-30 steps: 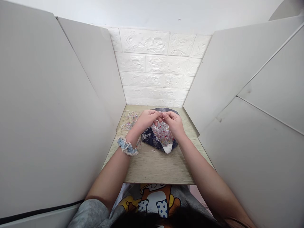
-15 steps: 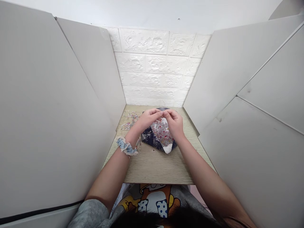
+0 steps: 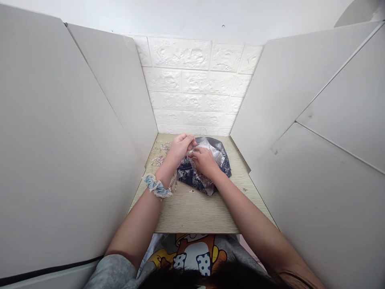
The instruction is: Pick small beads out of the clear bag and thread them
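My left hand (image 3: 182, 146), with a pale blue scrunchie (image 3: 157, 186) on its wrist, is raised over the table with thumb and fingers pinched together. Whatever sits in that pinch is too small to make out. Just below and to the right, my right hand (image 3: 205, 162) has its fingers bent together close to the left fingertips, and its grip is also unclear. Beneath the hands lies a dark blue patterned cloth (image 3: 192, 179) with a shiny silvery sheet (image 3: 214, 149) on it. My right hand covers most of the small beads there.
Strings of colourful beads (image 3: 159, 160) lie at the table's left side. Tiny loose pieces (image 3: 192, 191) rest on the wooden table (image 3: 195, 216), another tiny piece (image 3: 244, 189) at right. Grey panels stand on both sides, a white brick-pattern wall (image 3: 192, 92) behind.
My right hand has moved left and down over the beads, uncovering the silvery sheet. My left hand has shifted slightly left, and the fingertips of both hands no longer meet above the cloth's middle.
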Demonstrator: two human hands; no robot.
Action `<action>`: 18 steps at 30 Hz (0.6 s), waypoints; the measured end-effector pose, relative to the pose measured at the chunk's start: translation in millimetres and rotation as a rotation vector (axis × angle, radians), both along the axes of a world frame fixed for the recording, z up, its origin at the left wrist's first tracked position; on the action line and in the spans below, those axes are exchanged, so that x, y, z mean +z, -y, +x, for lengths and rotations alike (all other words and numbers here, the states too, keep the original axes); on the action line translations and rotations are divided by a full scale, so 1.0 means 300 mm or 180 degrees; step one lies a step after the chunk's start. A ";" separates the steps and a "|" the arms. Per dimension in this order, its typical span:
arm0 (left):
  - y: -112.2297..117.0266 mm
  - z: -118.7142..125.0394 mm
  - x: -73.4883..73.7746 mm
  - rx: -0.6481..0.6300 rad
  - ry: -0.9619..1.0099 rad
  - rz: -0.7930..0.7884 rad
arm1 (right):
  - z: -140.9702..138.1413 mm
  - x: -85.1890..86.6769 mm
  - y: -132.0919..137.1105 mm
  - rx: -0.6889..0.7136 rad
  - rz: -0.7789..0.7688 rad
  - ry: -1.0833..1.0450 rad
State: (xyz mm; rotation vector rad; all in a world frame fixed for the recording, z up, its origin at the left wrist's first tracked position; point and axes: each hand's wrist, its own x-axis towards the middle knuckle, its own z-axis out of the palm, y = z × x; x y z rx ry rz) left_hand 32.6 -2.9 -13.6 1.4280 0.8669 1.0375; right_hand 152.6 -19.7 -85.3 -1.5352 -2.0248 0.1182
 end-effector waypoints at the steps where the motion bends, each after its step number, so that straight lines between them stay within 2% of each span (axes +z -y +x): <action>1: 0.000 -0.002 0.002 0.0080 0.0013 -0.0004 | -0.003 -0.012 -0.003 -0.0044 -0.0039 0.0187; 7: 0.000 -0.004 0.007 0.0212 0.0020 0.0072 | -0.011 -0.038 -0.016 -0.0062 -0.0099 0.0463; 18: 0.012 0.002 0.012 0.0088 -0.0082 0.0134 | -0.027 -0.022 -0.017 -0.0079 -0.0191 0.0421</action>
